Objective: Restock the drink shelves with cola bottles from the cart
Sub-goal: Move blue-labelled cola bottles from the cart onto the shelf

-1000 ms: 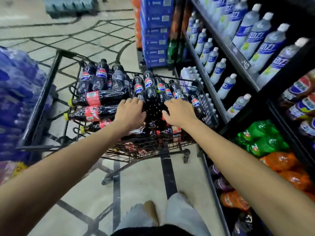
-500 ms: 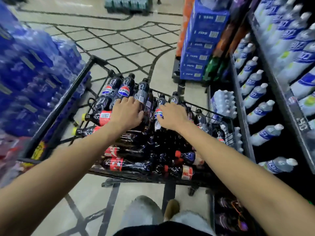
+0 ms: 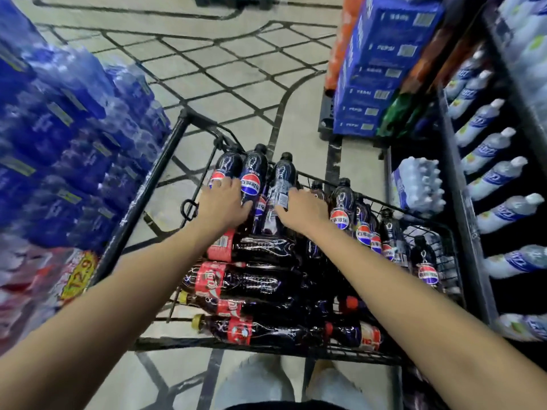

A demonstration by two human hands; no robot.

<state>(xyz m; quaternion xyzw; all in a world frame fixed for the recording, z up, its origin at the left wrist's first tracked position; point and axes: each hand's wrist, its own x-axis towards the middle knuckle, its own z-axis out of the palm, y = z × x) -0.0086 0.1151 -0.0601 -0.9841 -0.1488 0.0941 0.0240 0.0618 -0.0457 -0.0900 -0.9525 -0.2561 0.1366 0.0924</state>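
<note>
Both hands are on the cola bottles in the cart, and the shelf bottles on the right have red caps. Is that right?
Not quite. The shelf bottles have white caps, not red; the head view shows it. The left hand and the right hand are indeed on the cola bottles in the cart.

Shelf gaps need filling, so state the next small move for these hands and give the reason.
Probably close both hands round the upright bottles they touch and lift: the left hand lies on the leftmost bottle, the right hand on the third bottle along, at the cart's far end.
</note>
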